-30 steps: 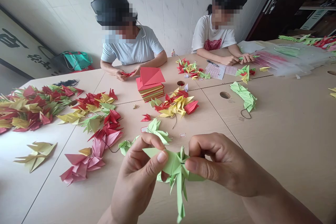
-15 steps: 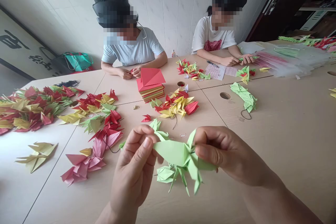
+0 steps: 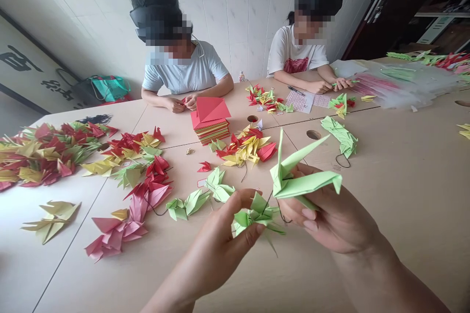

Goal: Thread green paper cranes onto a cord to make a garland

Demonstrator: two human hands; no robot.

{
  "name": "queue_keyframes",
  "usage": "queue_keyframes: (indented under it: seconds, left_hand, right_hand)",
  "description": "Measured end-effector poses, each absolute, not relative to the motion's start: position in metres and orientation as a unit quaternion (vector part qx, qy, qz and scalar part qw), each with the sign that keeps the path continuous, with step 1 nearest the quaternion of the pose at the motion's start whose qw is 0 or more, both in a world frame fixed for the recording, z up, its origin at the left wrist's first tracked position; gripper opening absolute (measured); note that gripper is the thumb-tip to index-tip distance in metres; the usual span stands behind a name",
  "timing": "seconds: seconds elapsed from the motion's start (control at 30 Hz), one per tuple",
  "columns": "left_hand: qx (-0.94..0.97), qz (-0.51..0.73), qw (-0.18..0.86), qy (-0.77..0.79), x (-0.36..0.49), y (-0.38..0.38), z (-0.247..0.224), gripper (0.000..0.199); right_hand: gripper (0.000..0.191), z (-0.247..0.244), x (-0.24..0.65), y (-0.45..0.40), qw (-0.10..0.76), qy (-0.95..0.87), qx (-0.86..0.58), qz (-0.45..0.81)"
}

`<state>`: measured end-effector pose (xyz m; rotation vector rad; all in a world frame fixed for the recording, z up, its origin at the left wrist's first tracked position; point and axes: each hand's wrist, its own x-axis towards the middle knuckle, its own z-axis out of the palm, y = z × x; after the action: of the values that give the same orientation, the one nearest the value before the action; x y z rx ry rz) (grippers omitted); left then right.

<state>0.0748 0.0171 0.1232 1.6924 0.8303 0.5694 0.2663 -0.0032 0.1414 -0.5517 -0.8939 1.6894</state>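
Pinched in my right hand point(image 3: 326, 210) is a green paper crane point(image 3: 301, 176), raised above the table with its wings apart. A dark cord runs down from it to a lower bunch of green paper cranes point(image 3: 259, 212). My left hand point(image 3: 227, 249) closes thumb and finger on that bunch, partly covering it. Beyond my left hand, two loose green cranes point(image 3: 187, 204) lie on the table. Pink cranes point(image 3: 117, 232) and red cranes point(image 3: 156, 176) spread in a trail to the left.
A stack of coloured paper squares point(image 3: 211, 122) stands mid-table, beside a red and yellow crane pile point(image 3: 249, 146). A big mixed heap point(image 3: 51, 151) fills the far left. A strung green bundle point(image 3: 340, 134) lies to the right. Two people point(image 3: 187, 71) sit opposite, their hands busy.
My right hand has turned and lifted one green crane up and to the right. My left hand has let go of its wing and moved rightward onto the cranes below.
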Motion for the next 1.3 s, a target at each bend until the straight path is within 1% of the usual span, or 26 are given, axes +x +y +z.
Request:
queue_keyframes:
  seconds: [0.07, 0.17, 0.27, 0.37, 0.43, 0.53, 0.6, 0.7, 0.8, 0.93, 1.03, 1.17, 1.23, 1.3]
  left_hand:
    - [0.682, 0.266, 0.589, 0.344, 0.073, 0.018, 0.123, 0.017]
    - [0.603, 0.306, 0.658, 0.332, 0.071, 0.018, 0.122, 0.014]
    - [0.516, 0.352, 0.719, 0.305, 0.068, 0.018, 0.123, 0.013]
    - [0.474, 0.367, 0.742, 0.3, 0.067, 0.016, 0.126, 0.011]
    - [0.476, 0.371, 0.739, 0.3, 0.067, 0.013, 0.128, 0.013]
    - [0.493, 0.382, 0.722, 0.299, 0.067, 0.01, 0.129, 0.026]
    - [0.511, 0.391, 0.707, 0.293, 0.066, 0.008, 0.129, 0.032]
    - [0.538, 0.403, 0.68, 0.293, 0.064, 0.006, 0.129, 0.023]
    - [0.544, 0.415, 0.659, 0.312, 0.064, 0.005, 0.13, 0.015]
    - [0.559, 0.399, 0.657, 0.311, 0.063, 0.005, 0.13, 0.01]
    - [0.566, 0.384, 0.661, 0.309, 0.061, 0.004, 0.129, 0.015]
    - [0.588, 0.377, 0.639, 0.322, 0.059, 0.004, 0.129, 0.022]
    - [0.604, 0.375, 0.621, 0.329, 0.059, 0.004, 0.129, 0.022]
    - [0.618, 0.372, 0.614, 0.32, 0.059, 0.006, 0.129, 0.017]
  right_hand:
    - [0.024, 0.142, 0.268, -0.003, 0.554, -0.379, -0.228, 0.705]
    - [0.028, 0.145, 0.27, -0.001, 0.559, -0.378, -0.246, 0.695]
    - [0.025, 0.146, 0.271, -0.001, 0.567, -0.373, -0.261, 0.687]
    - [0.02, 0.146, 0.271, 0.0, 0.572, -0.374, -0.261, 0.682]
    - [0.02, 0.145, 0.27, 0.0, 0.569, -0.382, -0.265, 0.678]
    - [0.033, 0.143, 0.267, 0.001, 0.564, -0.394, -0.278, 0.67]
    - [0.031, 0.143, 0.266, 0.001, 0.562, -0.397, -0.29, 0.665]
    - [0.021, 0.14, 0.265, 0.002, 0.565, -0.394, -0.298, 0.66]
    - [0.019, 0.135, 0.263, 0.002, 0.556, -0.404, -0.296, 0.663]
    - [0.017, 0.134, 0.26, 0.001, 0.517, -0.432, -0.307, 0.673]
    - [0.02, 0.139, 0.258, 0.0, 0.497, -0.458, -0.328, 0.66]
    - [0.02, 0.146, 0.258, -0.001, 0.463, -0.527, -0.379, 0.603]
    - [0.019, 0.147, 0.258, -0.002, 0.454, -0.542, -0.403, 0.58]
    - [0.021, 0.147, 0.259, -0.002, 0.46, -0.535, -0.413, 0.576]
